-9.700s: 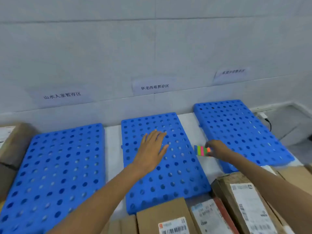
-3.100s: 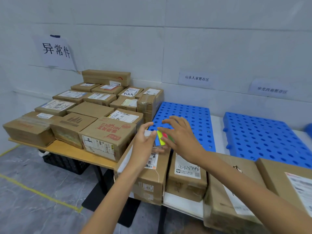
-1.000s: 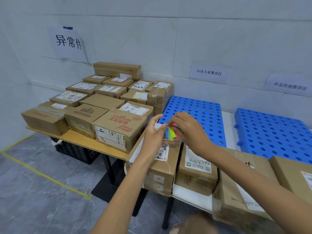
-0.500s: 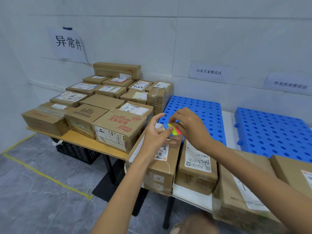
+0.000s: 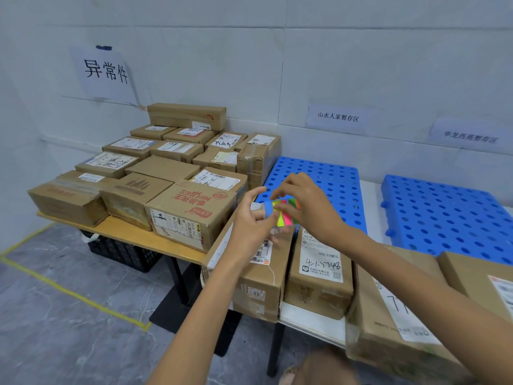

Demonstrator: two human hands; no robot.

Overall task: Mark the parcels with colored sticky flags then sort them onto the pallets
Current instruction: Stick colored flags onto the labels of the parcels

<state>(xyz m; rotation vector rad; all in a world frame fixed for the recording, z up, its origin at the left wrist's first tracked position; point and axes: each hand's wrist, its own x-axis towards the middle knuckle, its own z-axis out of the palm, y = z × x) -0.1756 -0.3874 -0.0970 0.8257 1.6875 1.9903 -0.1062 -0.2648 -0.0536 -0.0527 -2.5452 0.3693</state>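
Beside the "MR FRIES" box, hands pinch sticky flags.

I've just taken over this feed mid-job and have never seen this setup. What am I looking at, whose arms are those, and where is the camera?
There is no machine here. One wide-angle camera sits on a person's head, looking forward and down, so the two bare arms are theirs. The left hand holds a pad of coloured sticky flags, and the right hand pinches at it. Below them is a row of cardboard parcels along the near edge. More boxes are stacked on the wooden table at left. Behind lie blue pallets, under wall signs.
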